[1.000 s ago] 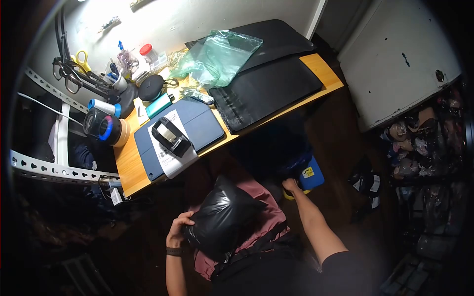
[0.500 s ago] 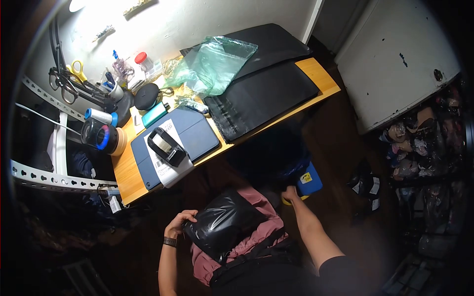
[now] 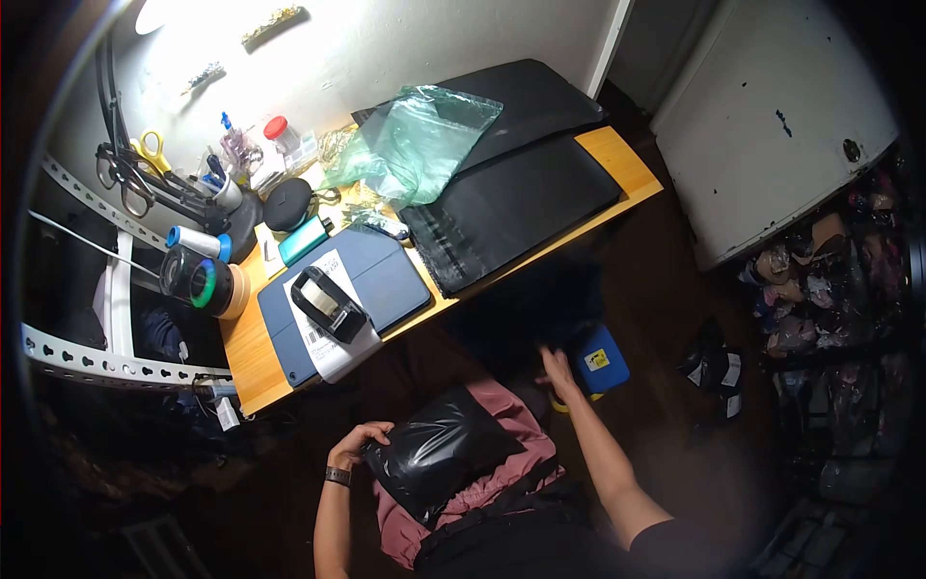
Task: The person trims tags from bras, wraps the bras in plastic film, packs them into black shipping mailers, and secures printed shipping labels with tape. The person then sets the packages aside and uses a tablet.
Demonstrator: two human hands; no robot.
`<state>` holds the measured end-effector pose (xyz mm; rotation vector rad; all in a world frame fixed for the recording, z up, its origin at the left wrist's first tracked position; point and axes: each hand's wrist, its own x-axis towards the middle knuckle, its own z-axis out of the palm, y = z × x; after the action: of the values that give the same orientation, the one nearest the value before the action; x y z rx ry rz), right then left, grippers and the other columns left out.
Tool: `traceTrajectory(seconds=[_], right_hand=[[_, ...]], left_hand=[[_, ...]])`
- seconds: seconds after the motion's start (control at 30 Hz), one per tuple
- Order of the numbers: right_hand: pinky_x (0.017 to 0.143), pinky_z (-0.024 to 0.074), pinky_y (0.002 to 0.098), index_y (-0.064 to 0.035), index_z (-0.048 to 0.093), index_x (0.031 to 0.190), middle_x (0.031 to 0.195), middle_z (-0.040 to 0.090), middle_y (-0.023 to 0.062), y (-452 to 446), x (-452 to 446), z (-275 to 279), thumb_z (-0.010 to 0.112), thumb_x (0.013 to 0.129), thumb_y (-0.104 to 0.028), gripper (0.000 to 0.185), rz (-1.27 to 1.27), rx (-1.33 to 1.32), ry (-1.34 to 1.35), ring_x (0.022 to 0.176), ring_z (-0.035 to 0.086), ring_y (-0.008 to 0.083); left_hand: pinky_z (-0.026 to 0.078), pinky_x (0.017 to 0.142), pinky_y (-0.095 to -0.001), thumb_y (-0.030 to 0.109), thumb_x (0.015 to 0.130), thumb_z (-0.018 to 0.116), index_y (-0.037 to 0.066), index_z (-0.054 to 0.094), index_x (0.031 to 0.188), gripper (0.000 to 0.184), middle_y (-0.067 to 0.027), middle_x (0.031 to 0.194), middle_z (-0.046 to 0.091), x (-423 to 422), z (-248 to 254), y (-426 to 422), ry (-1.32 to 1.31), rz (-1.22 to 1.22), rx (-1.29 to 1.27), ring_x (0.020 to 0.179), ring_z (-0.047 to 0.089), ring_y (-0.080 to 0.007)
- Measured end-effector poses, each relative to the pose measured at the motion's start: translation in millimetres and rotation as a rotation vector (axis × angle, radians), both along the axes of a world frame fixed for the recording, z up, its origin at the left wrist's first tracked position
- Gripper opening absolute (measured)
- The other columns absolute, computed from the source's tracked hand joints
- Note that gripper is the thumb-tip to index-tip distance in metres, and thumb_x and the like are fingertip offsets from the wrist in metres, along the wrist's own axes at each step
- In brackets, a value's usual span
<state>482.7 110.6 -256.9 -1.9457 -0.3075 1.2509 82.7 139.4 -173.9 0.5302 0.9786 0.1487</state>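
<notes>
A black plastic mailing bag (image 3: 444, 449) lies across my lap, on pink trousers. My left hand (image 3: 359, 442) grips its left edge, thumb on top, with a dark watch on the wrist. Reaching below the front of the table, my right hand (image 3: 557, 372) has its fingers stretched out and seems to hold nothing. Just right of it is a blue object (image 3: 602, 357) with a yellow sticker and a yellow rim; its kind is unclear. Deep shadow hides what lies beyond my right fingertips.
The wooden table (image 3: 639, 164) bears black mailing bags (image 3: 521, 207), a green plastic bag (image 3: 424, 145), a blue tablet case (image 3: 391, 275), a tape dispenser (image 3: 330, 304) on a label roll and a round speaker (image 3: 198, 277). Wrapped goods (image 3: 820, 280) fill a rack at right.
My right hand has let go of the yellow rim by the blue object and moved slightly up and left, fingers extending. My left hand keeps its grip on the mailing bag.
</notes>
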Motion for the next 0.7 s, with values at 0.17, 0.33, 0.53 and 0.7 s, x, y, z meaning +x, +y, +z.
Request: traceTrajectory(seconds=[0.17,0.33,0.53,0.7], right_hand=[[0.092,0.0394,0.0403,0.0094,0.044,0.121,0.119,0.049,0.0289,127,22,-32,0.049,0.091,-0.033,0.053,0.058,0.194,-0.571,0.11,0.05,0.0378],[0.087,0.0414,0.0401,0.0063,0.049,0.113,0.11,0.052,0.0249,204,48,-7,0.052,0.087,-0.025,0.041,0.099,0.081,-0.686,0.102,0.052,0.0355],[0.082,0.0439,0.0399,0.0027,0.055,0.104,0.098,0.057,0.0202,169,55,-4,0.056,0.082,-0.016,0.029,0.076,0.138,-0.848,0.091,0.055,0.0327],[0.077,0.0459,0.0397,-0.0004,0.06,0.097,0.089,0.06,0.0162,62,-79,88,0.06,0.079,-0.008,0.019,0.413,0.704,-0.669,0.083,0.058,0.0304]], left_hand=[[0.041,0.058,-0.0209,0.006,0.061,0.054,0.003,0.052,0.072,0.011,-0.0003,0.067,0.052,6,-1,5,0.025,-0.02,0.016,0.059,0.051,-0.0094],[0.041,0.063,-0.0191,0.005,0.06,0.056,0.004,0.055,0.075,0.015,0.0005,0.072,0.054,3,2,19,0.081,-0.06,0.05,0.067,0.052,-0.0085],[0.038,0.058,-0.0189,0.021,0.073,0.064,0.011,0.069,0.096,0.026,0.0012,0.076,0.063,0,-12,24,0.441,-0.146,0.072,0.061,0.048,-0.0066],[0.014,0.029,-0.0193,0.034,0.081,0.064,0.016,0.068,0.101,0.027,0.0051,0.058,0.056,11,7,24,0.41,-0.061,0.092,0.03,0.021,-0.0031]])
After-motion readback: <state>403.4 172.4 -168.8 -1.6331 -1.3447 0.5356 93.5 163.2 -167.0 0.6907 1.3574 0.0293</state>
